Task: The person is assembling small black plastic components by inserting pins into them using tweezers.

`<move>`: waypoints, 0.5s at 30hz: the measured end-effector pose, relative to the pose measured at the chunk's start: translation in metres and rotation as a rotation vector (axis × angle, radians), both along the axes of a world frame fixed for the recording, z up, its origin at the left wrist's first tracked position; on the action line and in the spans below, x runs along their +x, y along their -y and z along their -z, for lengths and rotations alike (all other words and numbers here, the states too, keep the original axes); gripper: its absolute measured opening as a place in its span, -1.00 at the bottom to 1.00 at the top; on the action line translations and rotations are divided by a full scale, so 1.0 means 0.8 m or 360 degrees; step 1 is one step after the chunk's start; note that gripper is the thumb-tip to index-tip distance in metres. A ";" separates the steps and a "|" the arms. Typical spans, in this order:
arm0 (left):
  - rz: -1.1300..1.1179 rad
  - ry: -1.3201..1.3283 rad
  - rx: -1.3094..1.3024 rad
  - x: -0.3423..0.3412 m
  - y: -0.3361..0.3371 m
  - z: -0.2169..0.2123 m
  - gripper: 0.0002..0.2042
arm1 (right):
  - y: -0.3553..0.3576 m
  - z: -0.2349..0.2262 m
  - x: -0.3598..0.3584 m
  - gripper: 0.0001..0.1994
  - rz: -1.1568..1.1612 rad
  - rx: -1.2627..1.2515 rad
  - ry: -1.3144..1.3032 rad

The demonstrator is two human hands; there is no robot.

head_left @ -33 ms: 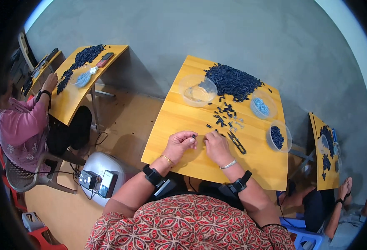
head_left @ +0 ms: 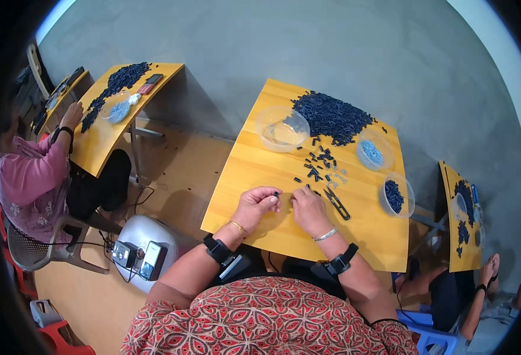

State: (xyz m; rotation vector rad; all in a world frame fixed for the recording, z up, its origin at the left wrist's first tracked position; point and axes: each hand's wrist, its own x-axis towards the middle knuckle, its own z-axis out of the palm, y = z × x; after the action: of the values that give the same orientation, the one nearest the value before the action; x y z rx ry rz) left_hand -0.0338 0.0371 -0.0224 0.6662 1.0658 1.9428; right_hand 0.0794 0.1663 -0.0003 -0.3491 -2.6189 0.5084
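My left hand (head_left: 256,207) is closed over the near part of the yellow table, a small black tubular piece (head_left: 276,194) pinched between thumb and forefinger. Just to its right, my right hand (head_left: 309,208) has its fingertips pressed together; whatever they hold is too small to make out. A narrow gap separates the two hands. Black thread snips (head_left: 338,205) lie beside my right hand. Beyond my fingers are scattered black pieces (head_left: 315,173) and several small clear bits (head_left: 339,175).
A large heap of black pieces (head_left: 331,115) covers the table's far side. Left of it stands a clear bowl (head_left: 265,142); to the right are a bowl of light-blue bits (head_left: 371,154) and a bowl of black pieces (head_left: 394,196). Co-workers sit at tables on both sides.
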 end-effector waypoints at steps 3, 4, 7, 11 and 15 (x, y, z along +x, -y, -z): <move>0.0034 0.0005 0.0013 -0.001 0.001 0.000 -0.85 | -0.004 -0.008 0.003 -0.96 0.0040 -0.0140 -0.0028; 0.0045 0.0021 0.0014 0.000 0.002 0.001 -0.86 | -0.005 -0.010 0.005 -0.97 0.0088 -0.0285 -0.0040; -0.0003 0.0009 -0.0021 -0.002 0.000 0.002 -0.86 | -0.022 -0.007 0.008 -0.98 -0.0038 -0.0247 -0.0155; -0.0020 0.0086 -0.0119 -0.003 0.000 0.002 -0.87 | -0.024 -0.009 0.013 -0.98 0.0071 -0.0384 -0.0181; 0.0009 0.0152 -0.0088 -0.002 0.000 -0.001 -0.87 | -0.017 -0.012 0.008 -0.94 0.0088 -0.0263 -0.0003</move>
State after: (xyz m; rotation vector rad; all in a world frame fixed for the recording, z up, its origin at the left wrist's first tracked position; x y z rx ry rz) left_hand -0.0354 0.0374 -0.0216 0.5403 1.0532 1.9135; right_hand 0.0858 0.1797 0.0096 -0.4718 -2.5637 0.7082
